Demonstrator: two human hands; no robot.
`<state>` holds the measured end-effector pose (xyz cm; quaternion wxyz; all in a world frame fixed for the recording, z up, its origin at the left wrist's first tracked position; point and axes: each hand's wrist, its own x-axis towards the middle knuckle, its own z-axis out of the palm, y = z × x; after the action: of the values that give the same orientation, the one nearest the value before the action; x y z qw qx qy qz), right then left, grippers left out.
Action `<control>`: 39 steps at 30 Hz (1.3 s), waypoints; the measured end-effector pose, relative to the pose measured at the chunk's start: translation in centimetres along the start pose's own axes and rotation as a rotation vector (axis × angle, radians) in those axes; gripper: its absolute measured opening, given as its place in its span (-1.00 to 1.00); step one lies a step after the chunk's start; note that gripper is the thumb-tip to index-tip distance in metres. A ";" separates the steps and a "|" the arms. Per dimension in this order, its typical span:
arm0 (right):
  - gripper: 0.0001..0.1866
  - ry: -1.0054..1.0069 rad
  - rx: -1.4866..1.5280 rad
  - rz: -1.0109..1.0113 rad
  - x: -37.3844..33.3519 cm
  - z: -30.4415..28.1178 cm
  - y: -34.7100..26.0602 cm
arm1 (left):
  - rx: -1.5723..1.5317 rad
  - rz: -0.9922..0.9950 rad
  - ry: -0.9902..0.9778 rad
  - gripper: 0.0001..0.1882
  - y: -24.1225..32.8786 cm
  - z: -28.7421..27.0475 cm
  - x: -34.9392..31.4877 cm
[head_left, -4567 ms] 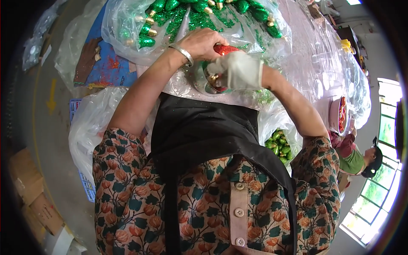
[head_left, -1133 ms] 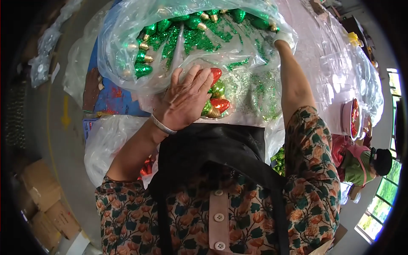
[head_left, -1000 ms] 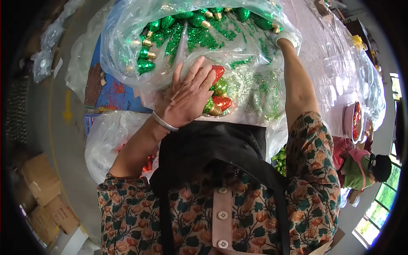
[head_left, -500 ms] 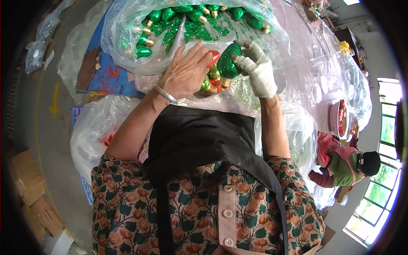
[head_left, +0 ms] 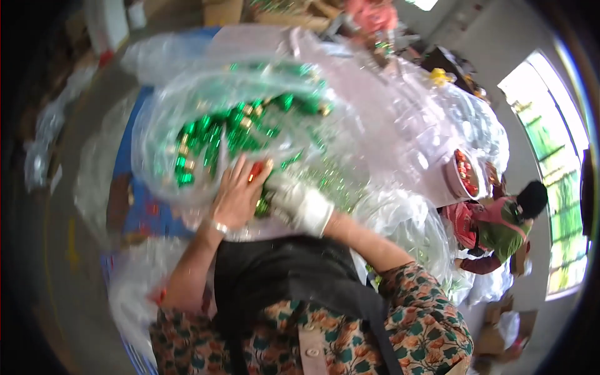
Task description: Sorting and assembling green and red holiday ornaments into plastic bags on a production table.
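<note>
My bare left hand [head_left: 233,199], with a bracelet at the wrist, lies with fingers stretched out beside a red glittery bulb-shaped ornament [head_left: 255,171]. A yellowish-green ornament [head_left: 261,206] shows between my hands, partly covered. My right hand [head_left: 301,204], in a white glove, is bent in close to the left one. Motion smears its fingers, and whether anything is in them is hidden. Just beyond both hands, a clear plastic bag [head_left: 147,139] lies spread, holding several green glittery bulb ornaments [head_left: 286,102] with gold bases.
Green glitter is scattered over the pale plastic-covered table [head_left: 400,134]. A white tub [head_left: 454,177] of red ornaments stands at the right, near a co-worker [head_left: 500,228] in a dark hat. More clear bags [head_left: 400,222] hang at the near edge. A blue board [head_left: 132,147] lies at the left.
My right hand has moved left toward my left hand; the green ornament it held up is no longer visible in it. The view has turned, shifting the table scene.
</note>
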<state>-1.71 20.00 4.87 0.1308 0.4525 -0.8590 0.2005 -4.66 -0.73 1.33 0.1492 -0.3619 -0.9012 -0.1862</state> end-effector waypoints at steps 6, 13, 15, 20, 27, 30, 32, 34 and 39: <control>-0.73 0.000 -0.246 0.029 -1.0 0.7 -0.6 | 0.028 0.025 -0.109 -0.46 0.8 -1.2 1.4; -0.81 -0.024 -0.146 0.092 -0.5 -1.6 1.6 | -0.132 -0.054 0.095 -0.52 0.8 -3.2 2.6; -0.83 -0.067 -0.132 0.118 -0.7 -4.5 2.7 | -0.198 -0.065 0.200 -0.52 0.8 -4.4 2.7; -0.87 0.173 -0.045 0.218 -0.4 -15.7 5.7 | -0.254 -0.247 0.186 -0.67 -1.3 -3.6 -2.6; -0.88 0.245 -0.555 0.722 -3.8 -24.0 22.4 | -0.426 -0.379 0.122 -0.75 -0.8 3.2 -8.9; -0.82 0.149 -0.651 0.855 -6.9 -22.8 31.4 | -0.489 -0.498 0.107 -0.78 -1.2 4.9 -10.2; -0.80 0.125 -0.586 0.915 -7.8 -19.8 36.3 | -0.511 -0.579 0.103 -0.79 -1.6 5.7 -10.6; -0.75 0.104 -0.493 1.051 -8.4 -16.9 40.9 | -0.403 -0.549 0.065 -0.78 -2.0 5.9 -10.5; -0.65 0.081 -0.629 1.122 -7.4 -11.7 54.0 | -0.340 -0.549 0.059 -0.72 -2.5 6.8 -9.2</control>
<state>-41.91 58.28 0.01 0.1650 -0.1335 -0.9772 -0.0062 -0.95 -4.88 -9.02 0.0568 -0.1193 -0.9165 -0.3776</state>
